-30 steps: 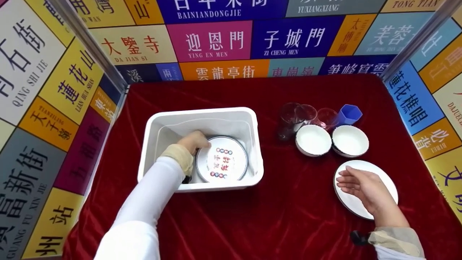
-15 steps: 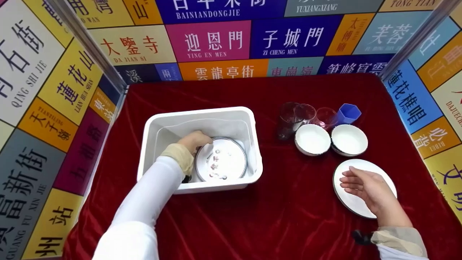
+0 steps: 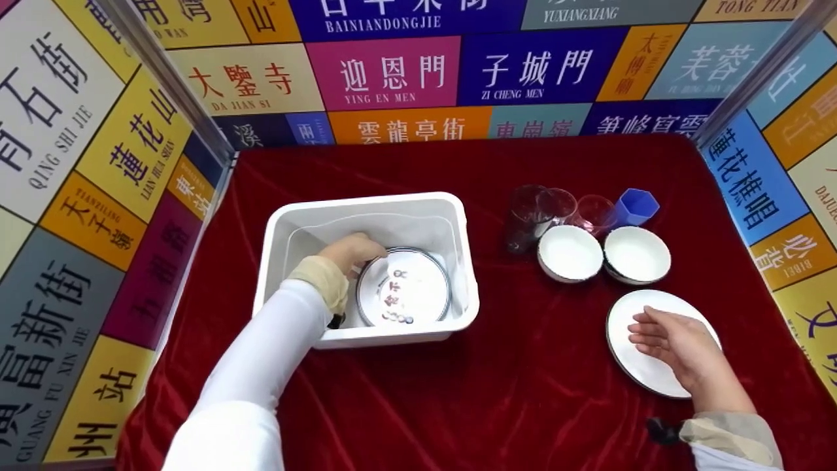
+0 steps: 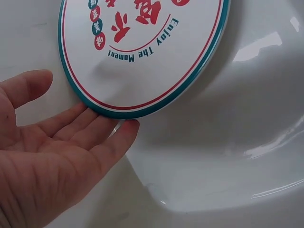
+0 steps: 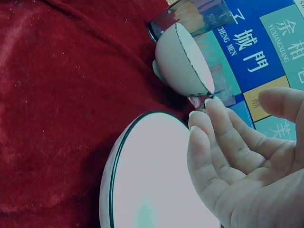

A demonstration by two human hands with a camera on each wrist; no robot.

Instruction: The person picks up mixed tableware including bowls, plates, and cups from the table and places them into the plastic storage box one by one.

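Note:
A white tub (image 3: 464,261) stands on the left with a round printed plate (image 3: 422,288) inside. My left hand (image 3: 353,252) reaches into it at the plate's left edge. In the left wrist view, fingertips of the left hand (image 4: 57,147) touch the teal rim of the plate (image 4: 142,85) from beneath, with the thumb apart from it. My right hand (image 3: 683,347) hovers over a white plate (image 3: 631,314) on the right, holding nothing. The right wrist view has the right hand (image 5: 251,171) with relaxed fingers above the dark-rimmed plate (image 5: 152,166).
Two white bowls (image 3: 570,252) stand behind the right-hand plate. Behind them are a dark glass (image 3: 523,226), clear and pinkish glasses (image 3: 594,212) and a blue cup (image 3: 635,207). Red cloth (image 3: 510,392) covers the table. Printed panels (image 3: 392,72) enclose its back and sides.
The printed plate in the tub has shifted slightly and its lettering has caught more glare. My left hand has barely moved. My right hand has drifted slightly to the right over its plate.

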